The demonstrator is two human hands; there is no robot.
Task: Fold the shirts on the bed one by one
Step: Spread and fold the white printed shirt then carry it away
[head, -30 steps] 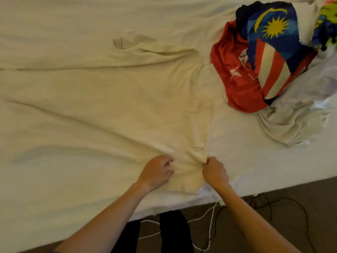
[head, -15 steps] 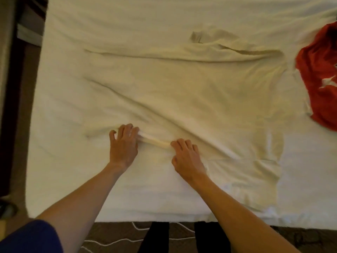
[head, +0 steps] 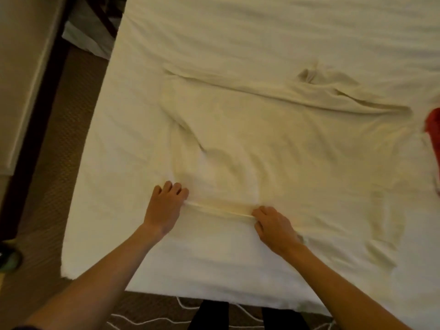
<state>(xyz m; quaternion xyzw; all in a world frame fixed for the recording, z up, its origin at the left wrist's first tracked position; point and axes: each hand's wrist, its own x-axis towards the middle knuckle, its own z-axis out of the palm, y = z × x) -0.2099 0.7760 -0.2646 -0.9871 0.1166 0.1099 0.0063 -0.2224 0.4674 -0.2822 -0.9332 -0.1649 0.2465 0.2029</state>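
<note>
The cream shirt (head: 273, 148) lies spread in the middle of the white bed (head: 226, 34). The left hand (head: 164, 208) and right hand (head: 271, 225) pinch its near edge, fingers curled on the cloth. A red cloth (head: 433, 125) sits at the right edge. Brown carpet (head: 54, 144) shows at left, white cord (head: 152, 320) at the bottom.

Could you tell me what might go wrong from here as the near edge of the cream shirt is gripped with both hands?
The left hand and right hand pinch only a short stretch of the cream shirt's near edge, so the right part may lag and fold crookedly. The shirt is wrinkled, and creases could get folded in. It is nearly the colour of the bed sheet, so the sheet might be pinched too.
</note>
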